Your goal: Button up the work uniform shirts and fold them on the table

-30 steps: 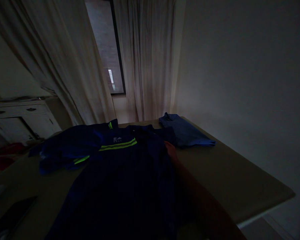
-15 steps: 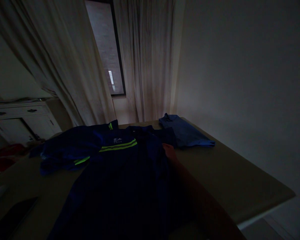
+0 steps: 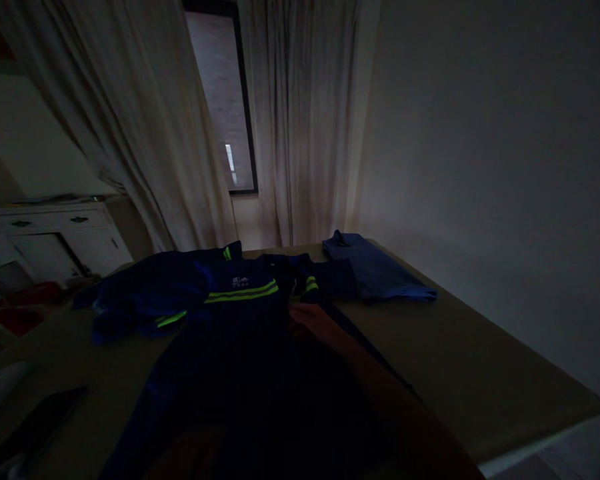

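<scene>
A dark blue jacket [image 3: 240, 353] with neon green stripes lies spread on a tan table [image 3: 470, 360]. My right hand [image 3: 313, 323] reaches in from the lower right and rests on the jacket's chest, below the stripes. Its fingers are curled on the fabric of the right front. A dim shape at the bottom edge looks like my left hand [image 3: 195, 450] lying on the jacket's lower part; its fingers are lost in the dark.
A folded blue garment [image 3: 377, 273] lies at the table's far right corner. A dark flat object [image 3: 33, 427] sits at the near left. Behind are pale curtains [image 3: 305, 120], a window [image 3: 225, 100] and a white dresser [image 3: 55, 237]. The table's right edge drops to the floor.
My right hand has moved left toward the jacket's middle, drawing the right front with it. A second green stripe and a strip of bare table now show. The view has shifted slightly.
</scene>
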A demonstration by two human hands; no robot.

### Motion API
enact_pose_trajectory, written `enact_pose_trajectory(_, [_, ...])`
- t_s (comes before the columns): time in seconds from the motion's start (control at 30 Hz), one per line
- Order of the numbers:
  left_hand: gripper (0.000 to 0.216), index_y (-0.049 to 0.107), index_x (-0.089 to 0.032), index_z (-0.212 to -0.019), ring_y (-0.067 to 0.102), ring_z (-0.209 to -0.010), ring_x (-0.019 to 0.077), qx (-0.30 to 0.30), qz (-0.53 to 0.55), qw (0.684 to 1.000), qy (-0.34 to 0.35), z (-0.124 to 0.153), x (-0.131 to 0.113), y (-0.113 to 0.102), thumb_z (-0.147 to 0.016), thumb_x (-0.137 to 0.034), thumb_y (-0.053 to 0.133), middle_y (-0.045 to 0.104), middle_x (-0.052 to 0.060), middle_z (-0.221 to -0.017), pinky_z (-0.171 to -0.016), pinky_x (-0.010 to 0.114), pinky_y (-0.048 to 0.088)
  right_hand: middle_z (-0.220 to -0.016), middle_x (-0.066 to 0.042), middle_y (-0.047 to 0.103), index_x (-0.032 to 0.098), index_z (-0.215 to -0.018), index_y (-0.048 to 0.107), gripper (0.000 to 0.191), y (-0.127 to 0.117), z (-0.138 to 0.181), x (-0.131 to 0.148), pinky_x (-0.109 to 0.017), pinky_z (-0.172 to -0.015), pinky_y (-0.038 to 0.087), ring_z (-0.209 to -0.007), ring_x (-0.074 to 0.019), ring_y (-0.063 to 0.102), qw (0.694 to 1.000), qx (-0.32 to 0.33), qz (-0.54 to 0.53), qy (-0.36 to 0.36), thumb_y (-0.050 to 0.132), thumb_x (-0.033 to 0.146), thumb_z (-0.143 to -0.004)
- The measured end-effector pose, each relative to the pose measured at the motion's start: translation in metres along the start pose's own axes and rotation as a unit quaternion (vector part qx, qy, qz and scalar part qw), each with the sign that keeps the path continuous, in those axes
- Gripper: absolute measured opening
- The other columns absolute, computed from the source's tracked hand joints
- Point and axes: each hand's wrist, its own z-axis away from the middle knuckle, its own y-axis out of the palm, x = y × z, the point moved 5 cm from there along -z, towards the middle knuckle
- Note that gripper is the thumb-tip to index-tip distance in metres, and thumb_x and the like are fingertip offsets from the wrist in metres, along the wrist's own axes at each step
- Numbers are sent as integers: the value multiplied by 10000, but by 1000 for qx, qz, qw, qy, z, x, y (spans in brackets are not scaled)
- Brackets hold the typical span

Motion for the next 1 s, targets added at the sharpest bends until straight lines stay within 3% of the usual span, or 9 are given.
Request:
enact_pose_trajectory(0.17, [406,597,-330,-1302,602,-1211,262,101,-4,995,24,-62,-20,47,-943,-516,564,619,57,-1353,-1006,439,522,-890,-24,719,251,-1282,613,495,15,11,8,-291,-713,477,-800,-197,669,976,-32,172,-127,706,467,-846])
enact_pose_trajectory(0.33, [516,623,-189,-1263,709,-1002,247,247,97,964,-28,-117,-41,90,-989,-461,280,740,83,-1150,-859,383,582,-900,-17,686,243,-1416,445,666,25,20,11,-271,-672,430,-773,-198,645,955,-31,265,-128,720,335,-816])
enact_pose_trajectory(0.43, [473,605,-179,-1297,636,-1180,250,163,17,986,27,-131,-41,96,-963,-348,315,681,109,-1289,-1040,407,486,-958,-24,674,242,-1410,404,656,26,22,16,-284,-716,449,-808,-201,647,946,-26,292,-140,662,209,-808])
enact_pose_trajectory(0.5, [506,533,-197,-1402,477,-1378,266,112,-91,986,83,-128,-39,99,-930,-282,370,530,106,-1488,-1157,457,361,-1056,-46,653,240,-1320,464,561,24,23,22,-314,-816,464,-922,-214,639,931,-51,320,-166,651,161,-797])
enact_pose_trajectory(0.63, [694,359,-312,-1533,248,-1510,294,123,-258,949,131,-121,-34,112,-858,-170,432,259,22,-1646,-1184,586,240,-1153,-68,590,236,-1066,590,277,26,28,35,-331,-920,448,-1070,-217,576,877,-94,418,-217,641,117,-821])
enact_pose_trajectory(0.73, [693,353,-307,-1538,217,-1518,305,144,-302,933,133,-132,-36,116,-865,-193,472,202,32,-1656,-1171,585,246,-1087,-54,624,229,-984,626,102,43,32,40,-326,-933,436,-1042,-205,585,857,-16,457,-239,655,212,-888])
enact_pose_trajectory(0.87, [565,407,-269,-1511,258,-1500,329,119,-282,944,127,-155,-38,115,-949,-320,449,274,59,-1639,-1154,610,257,-1019,-75,673,204,-1023,628,357,63,39,37,-355,-856,457,-973,-248,622,832,76,517,-186,698,512,-856])
enact_pose_trajectory(0.93, [494,456,-259,-1476,327,-1469,316,85,-242,958,127,-159,-37,113,-993,-336,387,389,71,-1592,-1150,608,267,-1038,-105,675,190,-1061,612,439,61,41,31,-356,-782,467,-939,-271,634,824,53,550,-125,696,549,-821])
enact_pose_trajectory(1.0, [442,540,-222,-1399,446,-1386,289,58,-195,969,140,-158,-37,109,-1000,-267,356,535,103,-1482,-1133,549,322,-1046,-111,673,189,-1046,605,322,54,43,23,-337,-729,456,-895,-261,644,824,14,562,-74,668,420,-830])
